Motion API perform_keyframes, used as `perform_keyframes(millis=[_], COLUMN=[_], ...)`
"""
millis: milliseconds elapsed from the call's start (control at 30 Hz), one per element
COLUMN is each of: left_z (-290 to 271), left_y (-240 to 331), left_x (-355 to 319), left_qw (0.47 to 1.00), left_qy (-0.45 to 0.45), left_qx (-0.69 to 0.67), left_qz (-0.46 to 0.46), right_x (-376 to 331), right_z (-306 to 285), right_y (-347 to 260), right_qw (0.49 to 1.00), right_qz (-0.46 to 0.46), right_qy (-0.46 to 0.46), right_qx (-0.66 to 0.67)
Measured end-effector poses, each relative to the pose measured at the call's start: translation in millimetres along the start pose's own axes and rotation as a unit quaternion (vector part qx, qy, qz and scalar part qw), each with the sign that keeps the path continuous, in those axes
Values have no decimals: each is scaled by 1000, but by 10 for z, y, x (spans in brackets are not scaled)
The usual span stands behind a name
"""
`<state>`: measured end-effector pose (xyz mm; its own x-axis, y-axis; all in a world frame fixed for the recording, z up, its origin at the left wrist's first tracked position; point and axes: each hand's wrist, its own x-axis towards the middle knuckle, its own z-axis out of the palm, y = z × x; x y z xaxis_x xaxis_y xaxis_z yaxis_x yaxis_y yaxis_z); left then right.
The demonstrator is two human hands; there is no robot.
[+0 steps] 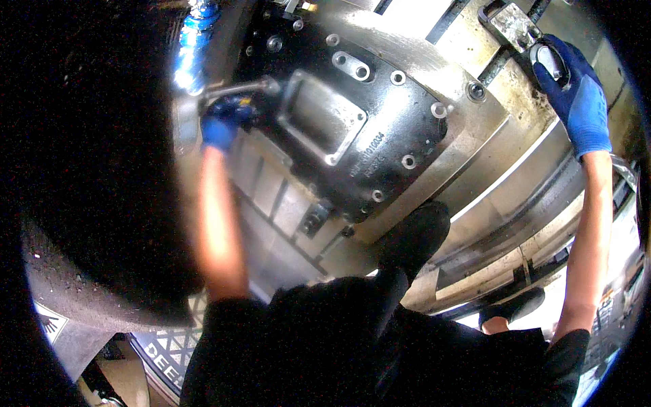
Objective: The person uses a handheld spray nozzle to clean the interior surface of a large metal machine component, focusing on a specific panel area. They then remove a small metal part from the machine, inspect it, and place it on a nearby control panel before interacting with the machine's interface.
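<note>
1. My left hand (220,125), in a blue glove, is blurred, and its fingers are curled tight around the grey metal handle of a wrench-like tool (237,88)
2. That tool runs from my left fist up and to the right, its far end meeting the upper left corner of the dark cast-metal housing with a rectangular recess (339,129)
3. The dark housing sits bolted against a big pale machined steel block (475,156), with round bolt holes along its rim
4. My right hand (576,95), also in a blue glove, reaches high to the upper right; its fingers are wrapped over a small rounded metal fitting (550,61) beside a flat scuffed steel clamp plate (512,26)
5. I cannot tell how firmly the right hand squeezes that fitting, only that the fingers close around it
6. My black shoe (415,237) is pressed against the lower edge of the steel block, just beneath the dark housing
7. My bare forearms stand well apart, the housing between them
</note>
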<state>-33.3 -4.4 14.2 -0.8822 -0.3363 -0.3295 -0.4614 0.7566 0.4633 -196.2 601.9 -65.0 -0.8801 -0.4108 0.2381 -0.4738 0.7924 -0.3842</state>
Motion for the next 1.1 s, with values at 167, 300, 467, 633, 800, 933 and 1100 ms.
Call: perform_keyframes(millis=[167, 300, 467, 633, 800, 933, 1100], left_z=[308, 425, 201, -300, -233, -274, -259], left_y=[-202, -33, 291, -321, -150, -345, -321], left_x=[-136, -284, -274, 79, 166, 216, 248], left_qw=[983, 946, 999, 965, 987, 979, 979], left_qy=[177, 216, 37, -163, -151, -151, -158], left_qx=[-1, 209, 6, -201, -45, -119, -127], left_qz=[55, 123, 26, 48, 40, 60, 14], right_x=[20, 10, -19, 36, 18, 10, 9], right_z=[41, 32, 13, 27, -9, 22, 20], right_y=[-38, -28, 2, -47, -42, -26, -16], right_qw=[1000, 1000, 1000, 1000, 1000, 1000, 1000], right_qz=[11, 15, 7, 0, 14, 17, 16], right_qy=[7, 1, 4, -4, -10, -3, -5], right_qx=[20, 8, -13, 7, 3, 14, 27])
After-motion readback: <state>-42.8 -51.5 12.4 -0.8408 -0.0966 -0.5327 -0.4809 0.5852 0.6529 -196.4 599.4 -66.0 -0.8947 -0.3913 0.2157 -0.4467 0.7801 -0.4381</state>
